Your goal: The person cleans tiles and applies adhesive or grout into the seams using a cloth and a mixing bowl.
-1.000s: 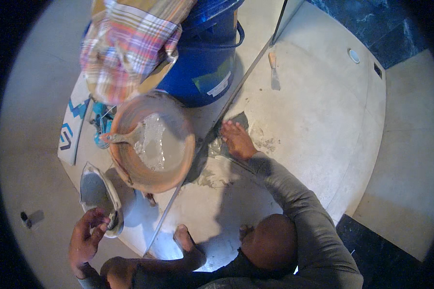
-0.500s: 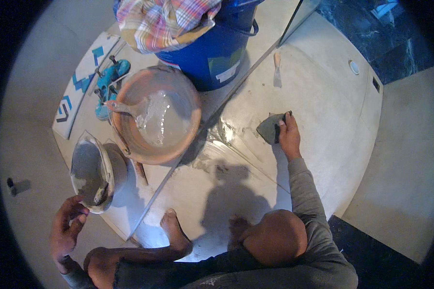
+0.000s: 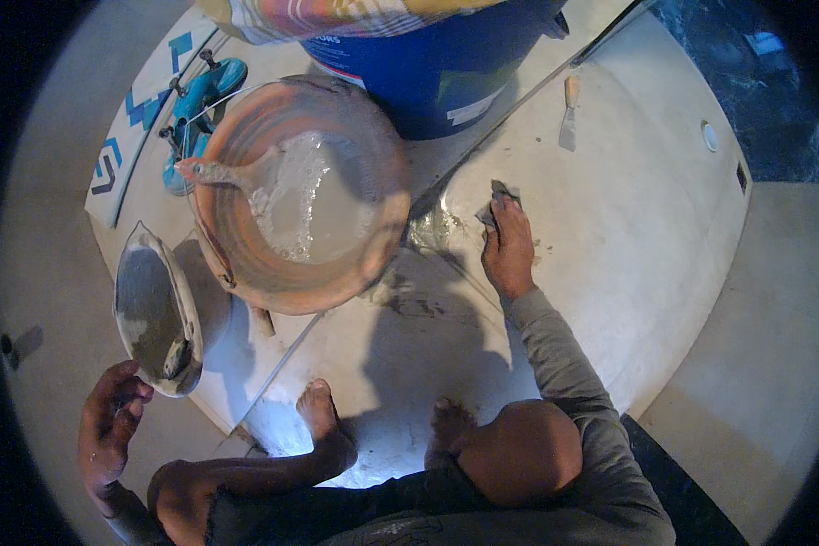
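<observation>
Person (image 3: 528, 455) near me is crouching on a pale floor (image 3: 646, 200), right hand (image 3: 510, 244) clamping a thin dark sheet (image 3: 504, 189) just beside a glistening wet patch (image 3: 434, 227). The left hand (image 3: 109, 414) is hovering, fingers loosely parted, by a grey-lined tub (image 3: 150, 309), while a brush (image 3: 223, 173) is resting in an orange-brown basin (image 3: 337, 287).
</observation>
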Demonstrator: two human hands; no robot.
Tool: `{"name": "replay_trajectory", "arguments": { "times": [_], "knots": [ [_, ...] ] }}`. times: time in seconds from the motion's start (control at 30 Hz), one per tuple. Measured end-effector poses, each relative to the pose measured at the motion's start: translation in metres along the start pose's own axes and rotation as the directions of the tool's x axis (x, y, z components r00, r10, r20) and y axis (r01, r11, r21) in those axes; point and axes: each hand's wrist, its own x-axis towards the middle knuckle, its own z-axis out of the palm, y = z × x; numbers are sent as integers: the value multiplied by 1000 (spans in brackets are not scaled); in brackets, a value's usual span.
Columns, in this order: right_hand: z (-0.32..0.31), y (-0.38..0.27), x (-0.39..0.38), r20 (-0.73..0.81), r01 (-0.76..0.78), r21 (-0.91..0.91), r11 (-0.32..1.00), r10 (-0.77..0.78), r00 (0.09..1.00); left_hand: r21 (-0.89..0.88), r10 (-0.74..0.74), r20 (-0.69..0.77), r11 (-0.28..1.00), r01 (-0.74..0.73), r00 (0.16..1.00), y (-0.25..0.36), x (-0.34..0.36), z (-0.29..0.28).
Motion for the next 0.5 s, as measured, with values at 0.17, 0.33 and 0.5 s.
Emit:
{"name": "replay_trajectory", "arguments": {
  "times": [0.17,0.33,0.5],
  "knots": [
    [16,-21,47,93,151,167,974,-168,981,-9,13,25,1000,-13,1000,0,3,4],
    [16,-34,49,322,144,161,976,-189,927,23,28,46,999,-29,999,8,2,5],
    [22,-44,18,366,183,221,958,-256,895,54,33,54,998,-36,998,21,-7,8]
  ]
}}
